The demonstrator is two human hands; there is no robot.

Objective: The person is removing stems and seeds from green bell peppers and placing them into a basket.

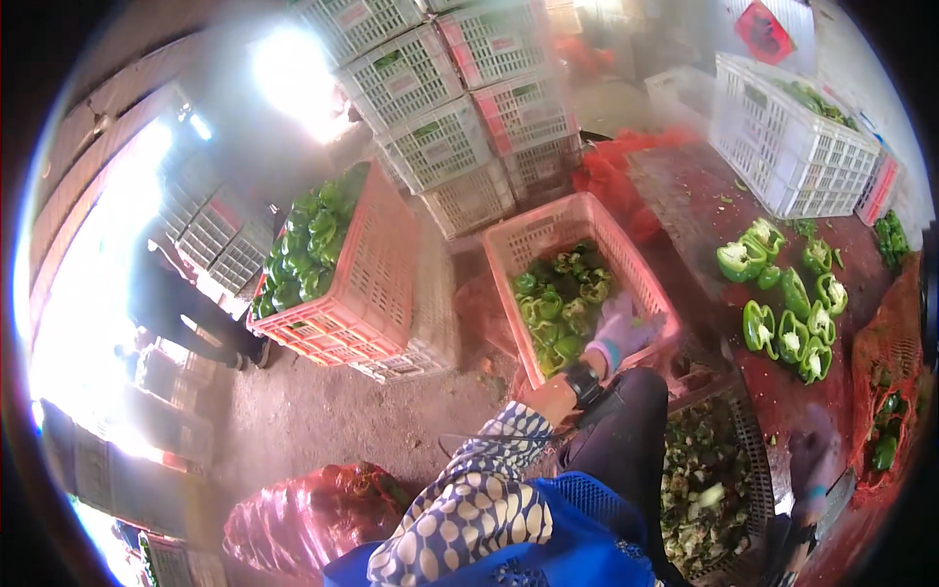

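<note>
My left hand [624, 331], in a light purple glove, reaches into a pink plastic crate [511, 305] standing ahead of me. Its fingers look spread, with a bit of green between them. Green bell peppers [559, 303] fill the bottom of that crate, just left of the hand. At the lower right, my right hand [816, 452] is gloved too and blurred by motion, close to the edge of a reddish work surface [685, 201]. Whatever it holds, if anything, cannot be made out. Cut pepper halves [792, 336] lie on that surface, cut sides showing.
A black basket of pepper scraps [706, 489] stands beside my right leg. Whole peppers heap in an orange crate [367, 284] at left. A red mesh sack [313, 519] lies nearby. White crates [440, 142] are stacked behind; another white crate [782, 147] stands on the surface.
</note>
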